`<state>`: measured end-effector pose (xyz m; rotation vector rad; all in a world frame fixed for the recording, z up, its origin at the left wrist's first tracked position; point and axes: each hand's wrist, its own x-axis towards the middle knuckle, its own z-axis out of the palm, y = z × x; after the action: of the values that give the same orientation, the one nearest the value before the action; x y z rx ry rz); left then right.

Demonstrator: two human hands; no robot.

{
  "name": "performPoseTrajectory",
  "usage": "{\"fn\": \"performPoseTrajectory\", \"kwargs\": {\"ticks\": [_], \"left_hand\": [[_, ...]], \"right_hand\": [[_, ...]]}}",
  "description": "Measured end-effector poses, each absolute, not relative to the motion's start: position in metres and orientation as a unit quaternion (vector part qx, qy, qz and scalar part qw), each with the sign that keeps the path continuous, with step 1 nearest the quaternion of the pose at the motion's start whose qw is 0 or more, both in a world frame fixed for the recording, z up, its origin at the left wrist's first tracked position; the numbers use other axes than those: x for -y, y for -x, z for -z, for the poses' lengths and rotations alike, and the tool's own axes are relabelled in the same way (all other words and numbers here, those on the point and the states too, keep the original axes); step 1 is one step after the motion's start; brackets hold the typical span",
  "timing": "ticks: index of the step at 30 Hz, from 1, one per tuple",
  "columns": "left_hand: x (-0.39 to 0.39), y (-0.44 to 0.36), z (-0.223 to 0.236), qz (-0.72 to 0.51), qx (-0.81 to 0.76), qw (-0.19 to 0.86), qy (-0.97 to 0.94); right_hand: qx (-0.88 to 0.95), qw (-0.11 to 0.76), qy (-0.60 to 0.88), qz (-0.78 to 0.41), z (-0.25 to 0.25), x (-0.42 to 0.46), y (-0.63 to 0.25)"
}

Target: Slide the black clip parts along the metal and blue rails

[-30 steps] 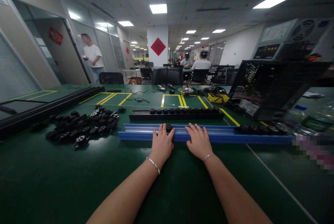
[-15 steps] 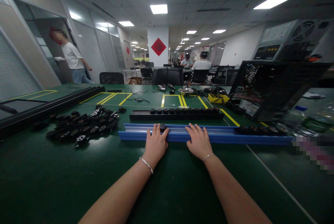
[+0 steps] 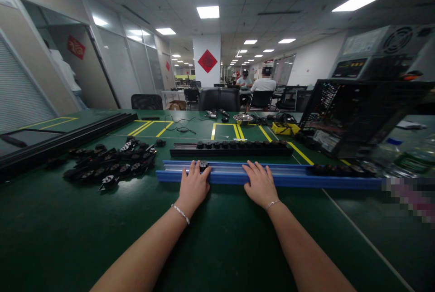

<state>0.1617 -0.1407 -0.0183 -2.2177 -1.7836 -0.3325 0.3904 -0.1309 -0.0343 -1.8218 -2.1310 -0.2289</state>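
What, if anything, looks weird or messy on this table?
The dark computer case on the right looks odd: its side seems open, with its insides showing. On the left, the heap of black parts looks messy, lying jumbled, unlike the neat row along the black rail.

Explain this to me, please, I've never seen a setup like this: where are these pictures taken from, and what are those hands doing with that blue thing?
There's no machine here: these are a person's bare hands, and every picture comes from a camera on that person's head.

A long blue rail lies across the green table. A small black part sits in its channel, between the left hand's thumb and fingers; I can't tell whether it is gripped. The right hand rests open on the rail, holding nothing visible.

Behind is a black rail bearing a row of dark parts; to the left lies a pile of black parts.
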Motion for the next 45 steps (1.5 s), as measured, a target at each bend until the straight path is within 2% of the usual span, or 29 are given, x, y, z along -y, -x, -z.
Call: {"fn": "performPoseTrajectory", "kwargs": {"ticks": [38, 45], "left_hand": [[0.140, -0.092, 0.018, 0.083, 0.657, 0.181, 0.727], [0.138, -0.076, 0.014, 0.061, 0.680, 0.150, 0.715]], "right_hand": [[0.747, 0.161, 0.640, 0.080, 0.033, 0.131, -0.392], [0.746, 0.168, 0.638, 0.087, 0.034, 0.131, -0.391]]}}
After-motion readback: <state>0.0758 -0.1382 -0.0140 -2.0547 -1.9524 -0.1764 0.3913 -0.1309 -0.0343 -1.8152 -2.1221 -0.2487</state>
